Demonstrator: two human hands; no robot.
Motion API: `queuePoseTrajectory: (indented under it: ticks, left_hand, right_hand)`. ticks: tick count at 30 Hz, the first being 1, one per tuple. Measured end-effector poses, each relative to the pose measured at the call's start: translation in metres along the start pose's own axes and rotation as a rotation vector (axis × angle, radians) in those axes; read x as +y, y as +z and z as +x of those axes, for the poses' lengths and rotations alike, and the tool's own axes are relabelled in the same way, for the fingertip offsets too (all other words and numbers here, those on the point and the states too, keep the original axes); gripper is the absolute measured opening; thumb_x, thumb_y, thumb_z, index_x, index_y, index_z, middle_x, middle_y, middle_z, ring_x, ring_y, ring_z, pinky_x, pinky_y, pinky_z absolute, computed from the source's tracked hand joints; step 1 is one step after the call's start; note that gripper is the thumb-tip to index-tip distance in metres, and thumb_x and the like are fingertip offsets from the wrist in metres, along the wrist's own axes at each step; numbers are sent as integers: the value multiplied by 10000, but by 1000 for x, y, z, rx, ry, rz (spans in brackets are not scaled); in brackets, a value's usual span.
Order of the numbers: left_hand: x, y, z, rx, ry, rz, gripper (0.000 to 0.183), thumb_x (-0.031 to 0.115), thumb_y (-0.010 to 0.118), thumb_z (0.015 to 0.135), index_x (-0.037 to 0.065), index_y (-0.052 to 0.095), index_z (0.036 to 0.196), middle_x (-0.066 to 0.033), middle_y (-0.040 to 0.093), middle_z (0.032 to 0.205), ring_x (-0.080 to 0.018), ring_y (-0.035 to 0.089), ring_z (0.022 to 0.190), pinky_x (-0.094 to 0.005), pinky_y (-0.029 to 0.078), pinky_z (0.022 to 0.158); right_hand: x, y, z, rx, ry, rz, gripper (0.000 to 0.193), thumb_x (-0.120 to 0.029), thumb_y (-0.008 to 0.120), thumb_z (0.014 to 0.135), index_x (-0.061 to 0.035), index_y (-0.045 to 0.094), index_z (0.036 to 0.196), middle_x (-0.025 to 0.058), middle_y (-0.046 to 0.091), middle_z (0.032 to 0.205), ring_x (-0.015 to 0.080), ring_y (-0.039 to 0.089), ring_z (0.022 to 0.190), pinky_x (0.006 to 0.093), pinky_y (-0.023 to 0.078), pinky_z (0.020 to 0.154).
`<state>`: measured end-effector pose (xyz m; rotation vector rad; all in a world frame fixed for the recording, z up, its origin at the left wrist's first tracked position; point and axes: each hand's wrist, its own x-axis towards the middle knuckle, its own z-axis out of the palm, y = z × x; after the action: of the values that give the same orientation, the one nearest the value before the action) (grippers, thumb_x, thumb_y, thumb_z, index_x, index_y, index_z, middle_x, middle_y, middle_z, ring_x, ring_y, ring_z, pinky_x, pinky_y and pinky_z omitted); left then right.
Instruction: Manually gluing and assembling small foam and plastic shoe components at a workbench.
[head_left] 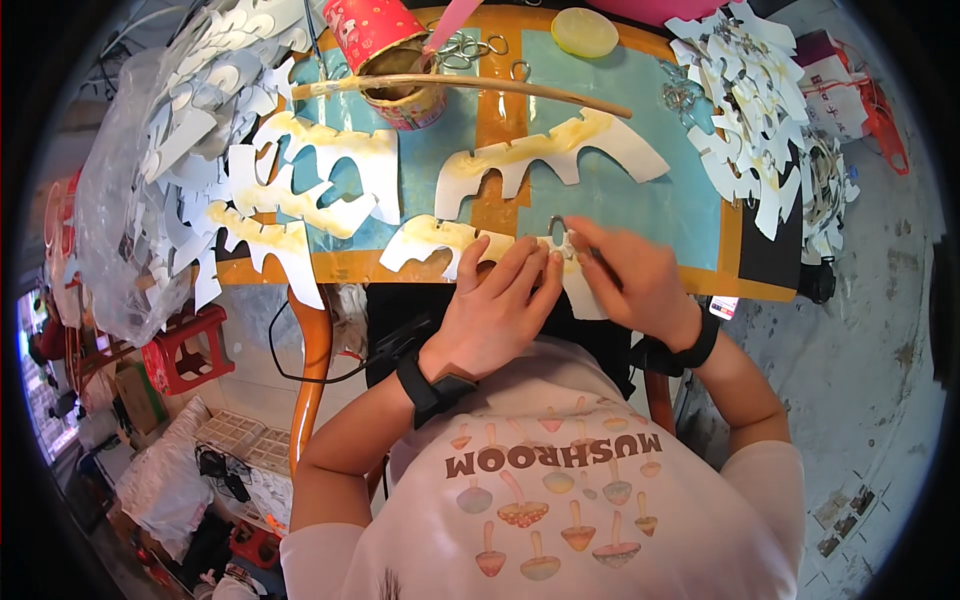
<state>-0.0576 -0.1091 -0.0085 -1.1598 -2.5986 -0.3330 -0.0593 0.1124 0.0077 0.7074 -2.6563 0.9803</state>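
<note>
At the table's near edge lies a white scalloped cut-out piece [428, 236] with yellowish smears, resembling coated card or leather. My left hand [488, 318] is closed on it, fingertips pressed together at its right part. Opposite, my right hand [645, 278] is closed in a pinch by the same piece, around a small metal ring [557, 226] standing up between the hands. A dark, thin shape shows under the right fingers; its kind is unclear. Similar smeared pieces lie beyond: one scalloped strip [555, 157] in the middle and an overlapping group [345, 160] to the left.
A red tin [372, 30] with a long wooden stick [460, 82] across it stands at the back, beside loose metal rings [465, 50] and a yellowish round lid [585, 33]. White pieces are heaped left [205, 110] and right [745, 110]. A red stool [188, 350] stands lower left.
</note>
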Motion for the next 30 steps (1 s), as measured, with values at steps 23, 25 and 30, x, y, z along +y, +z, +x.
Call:
queuePoseTrajectory:
  ticks: [23, 25, 30]
  left_hand:
    - [-3, 1, 0, 14, -22, -74, 355, 168, 680, 895, 150, 678, 1249, 1, 688, 1185, -173, 612, 1209, -513, 242, 1140]
    - [-3, 0, 1, 17, -24, -66, 351, 169, 679, 896, 149, 677, 1246, 3, 687, 1184, -175, 610, 1211, -512, 243, 1139]
    - [-2, 0, 0, 3, -38, -81, 343, 161, 670, 893, 151, 677, 1235, 7, 680, 1189, -176, 603, 1223, -517, 222, 1155]
  right_hand:
    - [11, -3, 27, -245, 219, 357, 407, 17, 702, 875, -78, 705, 1271, 19, 595, 890, 69, 465, 659, 231, 388, 579]
    - [13, -4, 22, -225, 251, 382, 419, 23, 691, 872, -59, 688, 1283, 49, 635, 927, 118, 510, 664, 256, 422, 594]
    - [-2, -20, 15, -21, 298, 278, 531, 49, 658, 857, -35, 613, 1379, 116, 714, 1055, 245, 615, 669, 321, 501, 601]
